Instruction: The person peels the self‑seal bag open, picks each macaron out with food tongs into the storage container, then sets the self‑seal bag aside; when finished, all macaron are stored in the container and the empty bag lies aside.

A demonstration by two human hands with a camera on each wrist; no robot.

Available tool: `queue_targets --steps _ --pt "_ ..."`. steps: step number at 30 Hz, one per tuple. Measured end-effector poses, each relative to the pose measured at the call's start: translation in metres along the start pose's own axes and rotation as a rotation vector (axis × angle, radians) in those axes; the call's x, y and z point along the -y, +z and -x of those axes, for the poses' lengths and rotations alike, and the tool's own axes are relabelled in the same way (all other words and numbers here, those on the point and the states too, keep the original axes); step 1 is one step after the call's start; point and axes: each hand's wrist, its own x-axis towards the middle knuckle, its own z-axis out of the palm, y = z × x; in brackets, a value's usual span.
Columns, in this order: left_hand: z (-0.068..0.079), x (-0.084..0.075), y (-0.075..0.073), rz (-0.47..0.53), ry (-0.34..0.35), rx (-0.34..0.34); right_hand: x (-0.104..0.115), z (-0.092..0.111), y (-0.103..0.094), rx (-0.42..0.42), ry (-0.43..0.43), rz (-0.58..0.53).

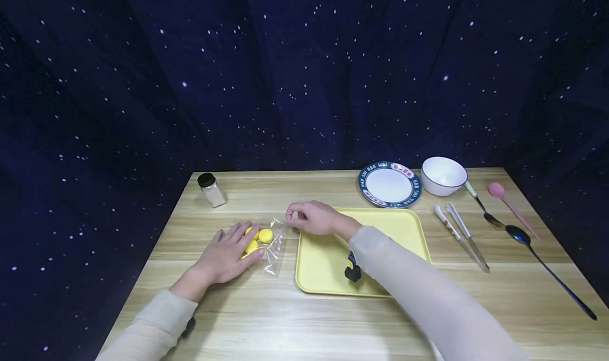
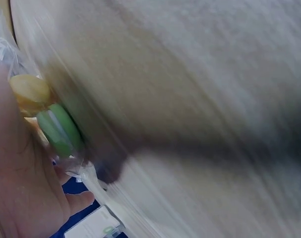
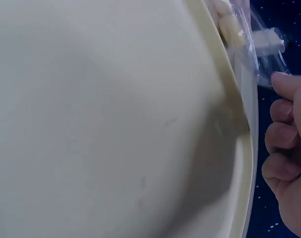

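A clear plastic bag [image 1: 273, 260] lies on the table, left of a yellow tray [image 1: 321, 271]. Inside it are several round yellow pieces [image 1: 265, 236]; the left wrist view also reveals a green round piece [image 2: 60, 130]. My left hand [image 1: 223, 258] rests over the bag's left part with fingers extended and spread, covering some of the pieces. At the bag's upper right corner, my right hand [image 1: 311, 218] pinches the plastic between thumb and forefinger. Its other fingers are curled, as the right wrist view shows, and its forearm crosses above the tray.
A jar with a black lid [image 1: 213, 190] stands at the back left. Behind the tray are a blue-rimmed plate [image 1: 390, 184] and a white bowl [image 1: 443, 176]. Tongs [image 1: 461, 237], a fork [image 1: 482, 207], a pink spoon [image 1: 511, 205] and a long dark spoon [image 1: 547, 268] lie to the right.
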Motion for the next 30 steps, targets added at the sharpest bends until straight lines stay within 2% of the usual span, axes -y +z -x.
queue_targets --steps 3,8,11,15,21,30 --pt "0.000 0.000 -0.001 -0.003 -0.002 0.004 0.008 -0.001 0.000 -0.002 -0.033 0.083" --pt "-0.001 0.000 -0.001 -0.008 -0.013 0.010 0.033 -0.004 0.004 0.019 -0.115 0.247" --pt "-0.001 0.000 0.000 -0.003 -0.018 0.009 0.044 -0.006 0.008 0.053 -0.109 0.287" --pt "-0.002 0.000 0.002 0.002 -0.018 0.008 0.049 -0.008 0.018 0.061 -0.095 0.340" --pt "-0.002 -0.001 0.002 0.018 -0.025 0.009 0.047 -0.005 0.022 0.053 -0.122 0.319" --pt "-0.002 0.000 0.002 0.033 -0.041 0.021 0.033 0.016 0.009 0.075 -0.123 0.199"
